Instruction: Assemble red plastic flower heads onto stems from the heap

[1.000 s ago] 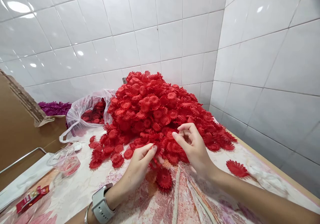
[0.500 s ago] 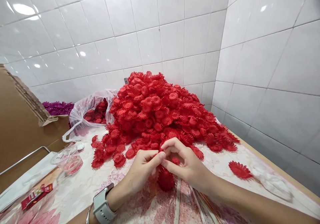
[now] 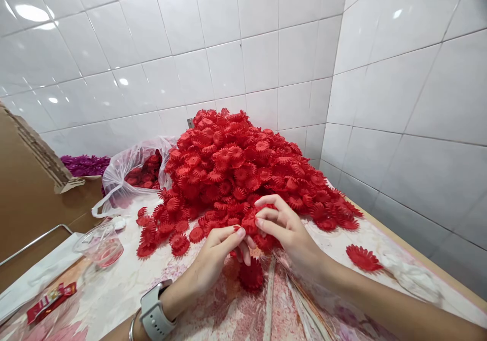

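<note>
A big heap of red plastic flower pieces rises against the tiled corner. Both my hands meet at its near edge. My right hand pinches a red flower piece between thumb and fingers. My left hand, with a white watch on its wrist, has its fingertips closed on the same piece from the left. A small stack of red flowers lies on the patterned cloth just below my hands.
A clear plastic bag of red flowers lies left of the heap, purple flowers behind it. A clear cup, a red wrapper and a cardboard box stand at the left. One loose flower lies right.
My right hand came down from the heap to meet my left hand, then rose a little. Both now pinch a red flower piece together.
</note>
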Action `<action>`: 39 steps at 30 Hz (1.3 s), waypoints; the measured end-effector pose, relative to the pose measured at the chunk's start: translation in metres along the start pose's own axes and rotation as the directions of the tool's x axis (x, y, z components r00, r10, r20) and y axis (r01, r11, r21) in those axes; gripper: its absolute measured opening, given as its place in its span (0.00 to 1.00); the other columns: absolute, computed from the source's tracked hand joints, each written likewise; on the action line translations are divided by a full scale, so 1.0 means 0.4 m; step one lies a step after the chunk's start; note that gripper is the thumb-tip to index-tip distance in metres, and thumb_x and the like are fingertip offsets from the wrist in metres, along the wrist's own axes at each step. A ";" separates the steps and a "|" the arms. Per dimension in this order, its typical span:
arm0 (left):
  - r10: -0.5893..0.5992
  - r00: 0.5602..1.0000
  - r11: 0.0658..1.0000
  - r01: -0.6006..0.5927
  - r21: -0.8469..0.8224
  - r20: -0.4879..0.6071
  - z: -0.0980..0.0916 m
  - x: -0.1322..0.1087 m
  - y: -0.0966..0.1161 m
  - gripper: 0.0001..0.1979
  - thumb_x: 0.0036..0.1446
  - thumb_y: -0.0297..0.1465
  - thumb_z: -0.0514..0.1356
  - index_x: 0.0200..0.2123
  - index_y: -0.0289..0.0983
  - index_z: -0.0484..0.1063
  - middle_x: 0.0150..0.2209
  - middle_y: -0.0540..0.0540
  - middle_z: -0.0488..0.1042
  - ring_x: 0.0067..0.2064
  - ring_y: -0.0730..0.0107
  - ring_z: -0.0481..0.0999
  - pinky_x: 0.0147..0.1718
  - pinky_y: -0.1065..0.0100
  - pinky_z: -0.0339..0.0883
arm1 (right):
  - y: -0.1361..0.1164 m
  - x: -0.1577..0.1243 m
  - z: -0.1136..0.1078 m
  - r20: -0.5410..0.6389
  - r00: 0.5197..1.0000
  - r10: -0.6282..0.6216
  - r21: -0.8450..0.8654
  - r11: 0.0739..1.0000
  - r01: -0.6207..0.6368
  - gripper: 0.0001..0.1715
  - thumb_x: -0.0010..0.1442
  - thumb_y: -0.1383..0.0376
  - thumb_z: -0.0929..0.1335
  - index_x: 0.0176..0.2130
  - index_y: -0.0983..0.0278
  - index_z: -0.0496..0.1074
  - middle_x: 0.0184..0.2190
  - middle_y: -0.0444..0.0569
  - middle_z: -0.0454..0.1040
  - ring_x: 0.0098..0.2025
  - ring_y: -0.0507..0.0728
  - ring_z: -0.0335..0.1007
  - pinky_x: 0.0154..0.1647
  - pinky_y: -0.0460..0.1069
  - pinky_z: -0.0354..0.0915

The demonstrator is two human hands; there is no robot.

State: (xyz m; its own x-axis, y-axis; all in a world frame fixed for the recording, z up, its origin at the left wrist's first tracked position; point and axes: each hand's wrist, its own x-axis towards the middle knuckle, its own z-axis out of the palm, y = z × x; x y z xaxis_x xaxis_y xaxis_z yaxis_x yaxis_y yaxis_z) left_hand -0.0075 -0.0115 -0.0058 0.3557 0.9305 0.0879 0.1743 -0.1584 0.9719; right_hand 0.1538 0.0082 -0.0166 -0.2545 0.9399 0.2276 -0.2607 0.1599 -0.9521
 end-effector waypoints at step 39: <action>0.452 0.883 0.629 -0.418 0.656 0.129 -0.053 0.024 0.003 0.10 0.59 0.31 0.58 0.41 0.43 0.78 0.41 0.44 0.77 0.48 0.59 0.69 0.51 0.59 0.61 | 0.038 0.076 -0.091 0.032 0.883 -0.468 -0.846 0.458 0.274 0.12 0.56 0.68 0.66 0.42 0.61 0.64 0.40 0.54 0.76 0.44 0.65 0.72 0.47 0.60 0.63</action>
State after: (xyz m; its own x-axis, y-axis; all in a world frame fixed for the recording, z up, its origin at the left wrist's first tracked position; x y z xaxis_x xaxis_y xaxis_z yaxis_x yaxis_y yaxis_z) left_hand -0.0231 0.0044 0.0010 0.5112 0.7073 0.4883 0.5631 -0.7048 0.4314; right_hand 0.1759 0.0502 -0.0314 -0.1328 0.7452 0.6535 0.5983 0.5859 -0.5465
